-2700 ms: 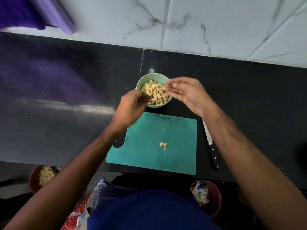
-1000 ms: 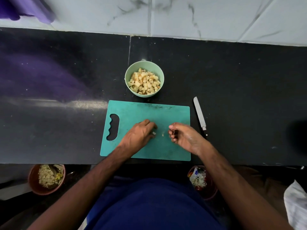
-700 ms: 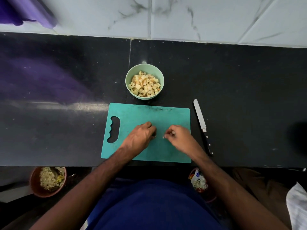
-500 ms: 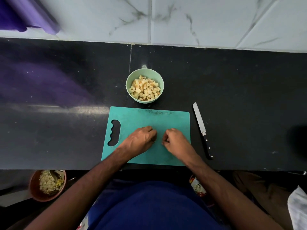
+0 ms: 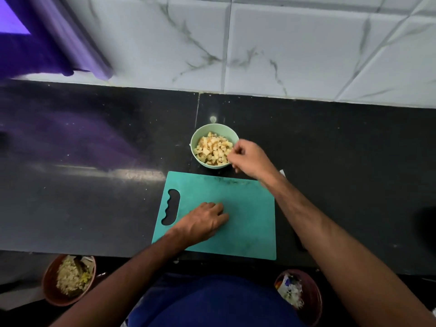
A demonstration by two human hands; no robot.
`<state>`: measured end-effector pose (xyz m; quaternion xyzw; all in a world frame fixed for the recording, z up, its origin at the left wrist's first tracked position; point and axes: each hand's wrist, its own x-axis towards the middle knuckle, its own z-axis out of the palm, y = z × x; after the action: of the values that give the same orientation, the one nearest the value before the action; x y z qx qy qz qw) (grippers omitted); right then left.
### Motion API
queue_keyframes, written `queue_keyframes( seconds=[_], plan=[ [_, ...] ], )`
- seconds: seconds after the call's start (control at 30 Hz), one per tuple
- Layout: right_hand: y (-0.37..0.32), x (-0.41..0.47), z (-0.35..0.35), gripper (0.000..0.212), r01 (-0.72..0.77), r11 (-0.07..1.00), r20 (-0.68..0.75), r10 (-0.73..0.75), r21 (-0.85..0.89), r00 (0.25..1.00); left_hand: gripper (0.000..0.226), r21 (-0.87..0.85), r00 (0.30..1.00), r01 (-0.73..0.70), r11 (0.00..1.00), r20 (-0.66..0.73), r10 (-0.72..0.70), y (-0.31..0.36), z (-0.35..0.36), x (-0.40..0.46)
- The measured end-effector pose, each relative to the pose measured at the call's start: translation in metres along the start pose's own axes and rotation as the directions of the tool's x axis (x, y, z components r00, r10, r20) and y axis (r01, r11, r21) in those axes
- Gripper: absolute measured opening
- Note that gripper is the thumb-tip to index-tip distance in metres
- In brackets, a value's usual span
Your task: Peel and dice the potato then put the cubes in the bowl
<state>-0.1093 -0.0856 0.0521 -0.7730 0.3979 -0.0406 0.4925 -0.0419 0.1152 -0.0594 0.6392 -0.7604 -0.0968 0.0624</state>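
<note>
**A:** What lay on the far left?

**B:** Below the front edge of the black desk (image 5: 82, 204), a brown bowl (image 5: 50, 295) held pale chopped scraps.

**A:** And moving right?

**B:** A teal cutting board (image 5: 250, 223) sat on the desk near its front edge, its handle slot on the left. The left hand (image 5: 204, 223) rested on the board with fingers loosely curled against the surface; I couldn't tell whether it held anything under them.

**A:** Where were the potato pieces?

**B:** The potato cubes (image 5: 213, 147) filled a pale green bowl (image 5: 200, 135) standing on the desk just beyond the board's far edge.

**A:** And the other hand?

**B:** The right hand (image 5: 247, 159) was at the bowl's right rim, fingers bunched and pointing in over the cubes. Whether it pinched a piece was unclear.

**A:** Anything further right?

**B:** Part of a knife (image 5: 282, 172) showed beside the right forearm, mostly hidden. Lower down, a second brown bowl (image 5: 313, 298) held white and coloured scraps. White marbled tiles (image 5: 306, 48) backed the desk.
</note>
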Motion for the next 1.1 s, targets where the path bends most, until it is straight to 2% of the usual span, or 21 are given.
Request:
queue_keyframes(
  seconds=[0.1,0.27,0.37,0.47,0.6,0.73,0.8,0.87,0.97,1.03,1.1],
  plan=[
    [-0.032,0.030,0.009,0.009,0.161,0.981,-0.017,-0.164,-0.104,0.986,0.014,0.094,0.994,-0.092,0.991,-0.045,0.097,-0.001,0.002,-0.005],
    [-0.036,0.060,0.023,0.033,0.207,0.915,0.094,-0.186,-0.347,0.978,0.006,0.124,0.987,-0.124,0.985,-0.084,0.135,-0.007,0.002,-0.010],
    [-0.028,0.067,0.020,0.031,0.251,0.883,0.035,-0.258,-0.396,0.965,0.019,0.098,0.988,-0.102,0.990,-0.110,0.112,-0.007,0.003,-0.013],
    [-0.020,0.066,0.017,0.026,0.250,0.871,-0.021,-0.285,-0.422,0.958,0.017,0.103,0.987,-0.062,0.993,-0.139,0.076,-0.008,0.003,-0.017],
    [-0.017,0.058,0.017,0.022,0.203,0.949,0.038,-0.199,-0.241,0.979,0.017,0.106,0.988,-0.038,0.994,-0.144,0.053,-0.013,0.006,-0.018],
    [-0.008,0.050,0.013,0.017,0.153,0.987,0.033,-0.151,-0.043,0.988,0.022,0.080,0.986,-0.057,0.995,-0.151,0.068,-0.018,0.004,-0.017],
    [-0.002,0.047,0.010,0.017,0.122,0.990,0.028,-0.124,0.064,0.992,0.024,0.021,0.988,-0.050,0.999,-0.144,0.053,-0.023,0.003,-0.017],
    [0.003,0.044,0.005,0.016,0.071,0.984,0.036,-0.078,0.162,0.996,0.020,-0.122,0.984,0.029,0.992,-0.170,-0.050,-0.029,-0.004,-0.016],
    [0.008,0.039,-0.003,0.013,0.004,0.967,0.064,-0.021,0.255,0.998,0.016,-0.404,0.922,0.159,0.901,-0.265,-0.282,-0.043,-0.036,-0.010],
    [0.008,0.037,-0.007,0.012,-0.010,0.965,0.061,-0.006,0.263,0.998,0.018,-0.472,0.835,0.188,0.861,-0.385,-0.393,-0.060,-0.068,0.006],
    [0.004,0.034,-0.011,0.017,-0.014,0.971,0.059,-0.001,0.241,0.998,0.017,-0.475,0.764,0.253,0.843,-0.437,-0.475,-0.077,-0.099,0.028]
  ],
)
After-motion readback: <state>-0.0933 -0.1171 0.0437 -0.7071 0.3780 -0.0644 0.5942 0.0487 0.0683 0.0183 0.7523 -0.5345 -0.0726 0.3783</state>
